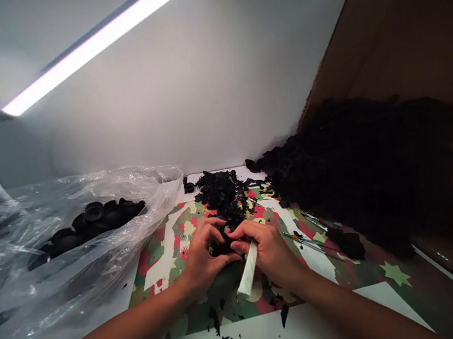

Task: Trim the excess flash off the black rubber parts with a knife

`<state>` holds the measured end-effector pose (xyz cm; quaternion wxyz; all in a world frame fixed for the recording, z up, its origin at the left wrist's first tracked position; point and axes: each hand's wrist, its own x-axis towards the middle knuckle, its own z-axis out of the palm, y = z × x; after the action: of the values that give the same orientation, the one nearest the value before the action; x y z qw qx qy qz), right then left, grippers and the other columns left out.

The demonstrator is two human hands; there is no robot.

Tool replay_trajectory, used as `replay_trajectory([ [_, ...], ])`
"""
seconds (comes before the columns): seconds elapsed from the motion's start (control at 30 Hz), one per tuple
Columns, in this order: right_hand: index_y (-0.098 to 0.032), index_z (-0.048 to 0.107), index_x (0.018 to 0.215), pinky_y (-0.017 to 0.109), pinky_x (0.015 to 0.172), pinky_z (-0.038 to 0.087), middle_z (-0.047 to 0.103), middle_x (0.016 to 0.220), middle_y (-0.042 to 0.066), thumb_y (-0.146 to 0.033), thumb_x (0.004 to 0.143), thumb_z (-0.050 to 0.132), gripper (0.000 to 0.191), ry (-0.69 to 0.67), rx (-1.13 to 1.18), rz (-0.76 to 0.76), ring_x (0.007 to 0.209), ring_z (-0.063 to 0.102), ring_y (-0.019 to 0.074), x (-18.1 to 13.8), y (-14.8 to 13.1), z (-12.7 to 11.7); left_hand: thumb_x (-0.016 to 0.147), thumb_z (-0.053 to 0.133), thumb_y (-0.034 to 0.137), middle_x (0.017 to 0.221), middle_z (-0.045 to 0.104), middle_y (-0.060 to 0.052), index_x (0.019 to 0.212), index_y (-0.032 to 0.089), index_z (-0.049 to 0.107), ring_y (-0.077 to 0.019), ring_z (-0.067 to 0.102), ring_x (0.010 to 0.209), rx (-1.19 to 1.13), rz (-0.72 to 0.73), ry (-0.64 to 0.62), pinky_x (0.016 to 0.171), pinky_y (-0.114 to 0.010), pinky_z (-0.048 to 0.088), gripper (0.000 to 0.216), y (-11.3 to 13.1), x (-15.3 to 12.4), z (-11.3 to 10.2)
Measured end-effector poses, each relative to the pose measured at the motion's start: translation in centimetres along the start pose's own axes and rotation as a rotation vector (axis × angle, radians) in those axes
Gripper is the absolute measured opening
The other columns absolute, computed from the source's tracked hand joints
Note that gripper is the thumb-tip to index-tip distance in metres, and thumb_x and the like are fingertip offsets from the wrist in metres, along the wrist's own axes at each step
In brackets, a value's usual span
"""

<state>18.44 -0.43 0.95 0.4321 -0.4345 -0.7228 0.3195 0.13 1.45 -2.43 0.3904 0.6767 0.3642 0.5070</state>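
Observation:
My left hand (206, 252) is curled with its fingers and thumb around a small black rubber-looking piece (220, 245), whose exact shape is mostly hidden. Close against it on the right, my right hand (265, 246) grips a tool with a pale, wrapped-looking handle (248, 272). The handle slants down toward me, and the tool's working end is hidden by the fingers. Just beyond both hands lies a heap of black scraps (223, 192). Under them is a patterned sheet (164, 270) in red, green and cream, with smaller black shavings scattered on it.
On the left, a clear plastic bag (99, 273) holds several round black parts (94, 211). A large black pile (347, 176) spills from a cardboard box (394, 22) at right. Thin metal-looking rods (314, 244) lie near my right hand. A lit bar lamp (103, 41) hangs above.

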Motion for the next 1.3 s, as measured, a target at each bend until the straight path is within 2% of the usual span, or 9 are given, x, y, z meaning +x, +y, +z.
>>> replay_trajectory([
  [0.13,-0.022,0.070,0.088,0.028,0.067,0.047,0.069,0.082,0.001,-0.013,0.091,0.063,0.012,0.027,0.006,-0.046,0.074,0.064,0.0166,-0.3,0.0,0.3,0.072,0.086,0.022,0.107,0.066,-0.006,0.113,0.024,0.064,-0.0213,0.064,0.097,-0.093,-0.049,-0.071,0.087,-0.036,0.054,0.046,0.4,0.0,-0.2],
  [0.23,-0.022,0.071,0.086,0.028,0.066,0.047,0.069,0.081,0.001,-0.018,0.091,0.062,0.011,0.037,0.101,0.017,0.073,0.063,0.0165,-0.3,-0.1,0.3,0.077,0.082,0.025,0.101,0.070,-0.007,0.104,0.021,0.074,-0.0226,0.066,0.097,-0.138,-0.091,-0.138,0.086,-0.035,0.053,0.029,0.7,0.2,-0.4],
  [0.33,-0.022,0.070,0.083,0.028,0.065,0.046,0.067,0.076,-0.001,-0.024,0.087,0.069,0.004,0.059,0.263,0.153,0.071,0.061,0.0161,0.1,0.0,0.1,0.071,0.087,0.029,0.098,0.073,-0.006,0.097,0.021,0.077,-0.0221,0.067,0.091,-0.308,-0.181,-0.075,0.079,-0.033,0.055,0.029,0.4,0.4,-0.4],
  [0.4,-0.021,0.068,0.082,0.028,0.066,0.046,0.066,0.074,-0.001,-0.027,0.081,0.074,0.008,0.066,0.365,0.219,0.070,0.059,0.0154,0.4,0.1,0.0,0.068,0.090,0.030,0.097,0.074,-0.006,0.095,0.021,0.078,-0.0213,0.068,0.088,-0.399,-0.227,-0.062,0.077,-0.032,0.055,0.031,-0.1,0.4,-0.3],
  [0.6,-0.021,0.068,0.085,0.027,0.068,0.046,0.065,0.077,-0.002,-0.033,0.076,0.080,0.019,0.086,0.567,0.309,0.073,0.059,0.0151,0.5,0.4,0.2,0.072,0.087,0.030,0.097,0.074,-0.005,0.092,0.020,0.078,-0.0199,0.068,0.092,-0.472,-0.275,-0.013,0.085,-0.031,0.053,0.024,-0.8,-0.1,-0.2],
  [0.77,-0.020,0.074,0.093,0.031,0.073,0.050,0.074,0.088,0.003,-0.032,0.085,0.070,0.014,0.002,0.318,0.239,0.082,0.066,0.0197,0.4,-0.1,0.0,0.077,0.083,0.028,0.097,0.072,-0.005,0.090,0.020,0.076,-0.0194,0.067,0.095,-0.342,-0.154,-0.003,0.085,-0.031,0.054,0.017,-0.1,-0.2,-0.5],
  [0.97,-0.022,0.066,0.083,0.029,0.063,0.044,0.066,0.074,0.002,-0.021,0.093,0.057,0.013,0.053,-0.088,-0.088,0.066,0.057,0.0168,0.1,-0.8,0.1,0.079,0.080,0.030,0.089,0.074,-0.006,0.088,0.018,0.074,-0.0190,0.069,0.084,-0.181,-0.122,0.059,0.078,-0.031,0.058,0.016,1.0,-0.3,-0.5],
  [1.2,-0.023,0.049,0.080,0.026,0.051,0.035,0.056,0.072,-0.002,-0.022,0.093,0.048,0.013,0.077,-0.065,0.080,0.057,0.049,0.0138,0.5,-0.7,1.0,0.078,0.079,0.027,0.080,0.072,-0.003,0.084,0.018,0.073,-0.0159,0.067,0.073,-0.081,-0.095,0.106,0.067,-0.026,0.056,0.012,1.1,0.0,-0.3],
  [1.3,-0.023,0.047,0.080,0.026,0.051,0.033,0.054,0.068,-0.003,-0.020,0.089,0.047,0.010,0.210,-0.165,0.075,0.056,0.047,0.0141,1.3,0.4,0.0,0.080,0.078,0.027,0.080,0.072,-0.003,0.083,0.018,0.072,-0.0159,0.068,0.074,-0.059,-0.061,0.094,0.069,-0.027,0.057,0.011,1.2,-0.3,-0.6],
])
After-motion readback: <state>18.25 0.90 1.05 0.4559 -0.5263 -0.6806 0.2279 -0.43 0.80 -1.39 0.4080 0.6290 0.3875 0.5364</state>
